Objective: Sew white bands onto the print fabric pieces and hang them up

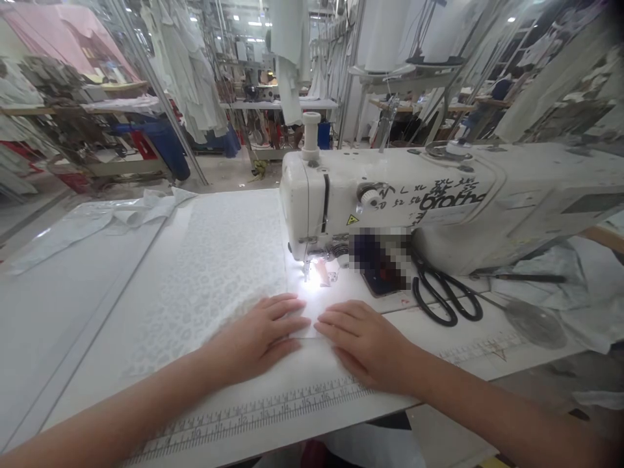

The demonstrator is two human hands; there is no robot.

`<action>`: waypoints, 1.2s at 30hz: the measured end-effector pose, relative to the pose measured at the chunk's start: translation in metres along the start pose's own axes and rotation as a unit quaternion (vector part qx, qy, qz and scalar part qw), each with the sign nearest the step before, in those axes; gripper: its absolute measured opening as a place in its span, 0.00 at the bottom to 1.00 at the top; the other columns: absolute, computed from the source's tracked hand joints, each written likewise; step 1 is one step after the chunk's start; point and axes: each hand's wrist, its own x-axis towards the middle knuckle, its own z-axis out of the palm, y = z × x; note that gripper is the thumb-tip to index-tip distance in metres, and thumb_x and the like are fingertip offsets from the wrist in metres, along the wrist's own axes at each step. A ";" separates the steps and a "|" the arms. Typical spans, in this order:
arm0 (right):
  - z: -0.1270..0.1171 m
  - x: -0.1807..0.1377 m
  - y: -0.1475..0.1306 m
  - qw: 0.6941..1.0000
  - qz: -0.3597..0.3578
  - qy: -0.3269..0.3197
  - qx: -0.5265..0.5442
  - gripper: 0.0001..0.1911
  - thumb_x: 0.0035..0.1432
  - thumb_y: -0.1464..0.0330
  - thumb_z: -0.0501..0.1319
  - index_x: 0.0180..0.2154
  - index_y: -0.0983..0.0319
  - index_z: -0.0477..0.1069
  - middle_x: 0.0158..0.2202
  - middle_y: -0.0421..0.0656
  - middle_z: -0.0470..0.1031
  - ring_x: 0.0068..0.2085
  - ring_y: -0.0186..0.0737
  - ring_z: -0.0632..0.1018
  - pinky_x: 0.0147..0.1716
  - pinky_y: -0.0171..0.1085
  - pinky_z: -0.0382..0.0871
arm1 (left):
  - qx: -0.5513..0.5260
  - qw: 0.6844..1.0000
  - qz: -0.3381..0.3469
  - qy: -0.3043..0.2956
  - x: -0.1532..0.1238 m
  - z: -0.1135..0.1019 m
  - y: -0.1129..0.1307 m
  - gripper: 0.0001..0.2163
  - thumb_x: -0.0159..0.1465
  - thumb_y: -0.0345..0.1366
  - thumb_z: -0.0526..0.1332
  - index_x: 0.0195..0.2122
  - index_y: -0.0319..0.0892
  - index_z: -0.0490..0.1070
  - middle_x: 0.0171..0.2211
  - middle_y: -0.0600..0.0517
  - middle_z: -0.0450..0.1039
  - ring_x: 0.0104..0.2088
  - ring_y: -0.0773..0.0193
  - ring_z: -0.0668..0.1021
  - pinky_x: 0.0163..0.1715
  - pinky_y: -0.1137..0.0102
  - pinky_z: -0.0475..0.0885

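Observation:
My left hand (263,335) lies flat with fingers stretched on a white patterned fabric (205,273), just in front of the needle area. My right hand (365,338) rests flat beside it, fingers extended, pressing the fabric's edge on the table. Both hands point toward the lit presser foot (312,273) of a white sewing machine (414,201). Nothing is gripped in either hand.
Black scissors (446,296) lie right of the needle under the machine arm. A printed ruler (273,409) runs along the table's front edge. More white cloth (575,286) is heaped at the right, and strips (121,211) at the far left. Racks and hanging garments fill the background.

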 end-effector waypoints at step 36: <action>0.011 0.039 0.038 0.987 0.071 0.000 -0.144 0.16 0.63 0.69 0.51 0.51 0.67 0.65 0.49 0.51 0.71 0.48 0.49 0.70 0.45 0.49 0.65 | 0.017 0.999 0.017 0.041 0.039 -0.028 -0.051 0.16 0.63 0.41 0.54 0.53 0.55 0.65 0.52 0.50 0.64 0.52 0.56 0.67 0.51 0.59 0.63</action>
